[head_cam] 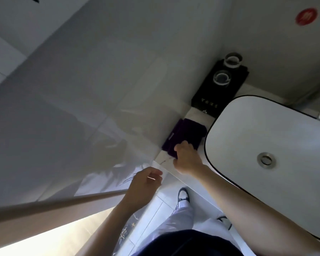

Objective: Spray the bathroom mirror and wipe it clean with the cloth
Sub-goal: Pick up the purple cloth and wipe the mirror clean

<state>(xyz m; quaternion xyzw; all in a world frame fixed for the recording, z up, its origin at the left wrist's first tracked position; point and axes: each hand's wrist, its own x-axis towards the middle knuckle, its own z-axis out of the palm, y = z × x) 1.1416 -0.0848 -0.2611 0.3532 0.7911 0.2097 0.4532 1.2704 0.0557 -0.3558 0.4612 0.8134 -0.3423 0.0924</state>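
Big glossy wall panel (pixel 92 85) first, then the smooth white rounded-rectangle sink (pixel 277 137) with a steel drain. Folded fuzzy purple cloth (pixel 185 133) lies on the marble desk (pixel 163 159) beside it, right hand (pixel 186 156) gripping its near edge. Left hand (pixel 143 185) loosely curled, holding nothing.

cloth (pixel 187 134) | dark purple, folded | flat on countertop beside basin, against wall

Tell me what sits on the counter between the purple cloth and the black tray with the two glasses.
Nothing: in the head view only bare pale counter separates the purple cloth from the black tray.
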